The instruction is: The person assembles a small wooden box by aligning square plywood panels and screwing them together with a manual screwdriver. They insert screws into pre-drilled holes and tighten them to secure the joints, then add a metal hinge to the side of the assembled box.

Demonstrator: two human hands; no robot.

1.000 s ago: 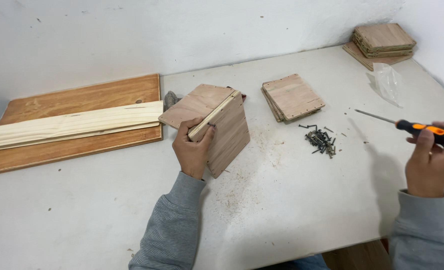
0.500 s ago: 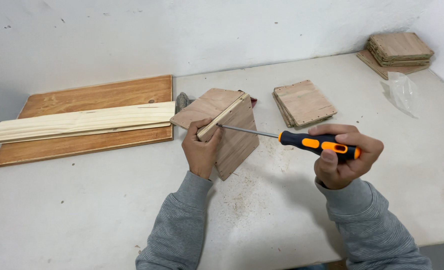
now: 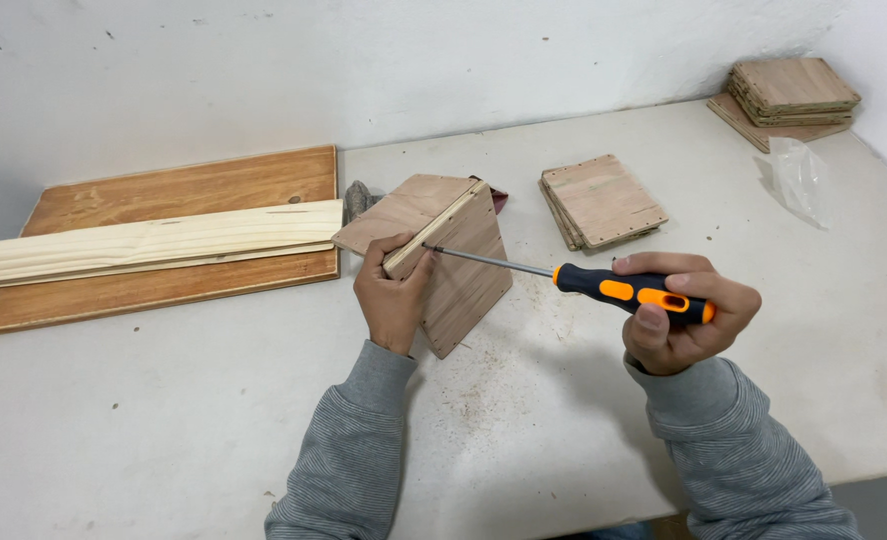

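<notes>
While the left hand (image 3: 392, 300) grips the wooden piece (image 3: 451, 258) on the table (image 3: 164, 420) to keep it steady, the right hand (image 3: 686, 312) is closed around the screwdriver (image 3: 632, 290), its tip touching the top edge

Plank (image 3: 154, 240) on board (image 3: 164, 290), left of plywood assembly (image 3: 454, 255); plywood stack (image 3: 604, 200) right.
</notes>
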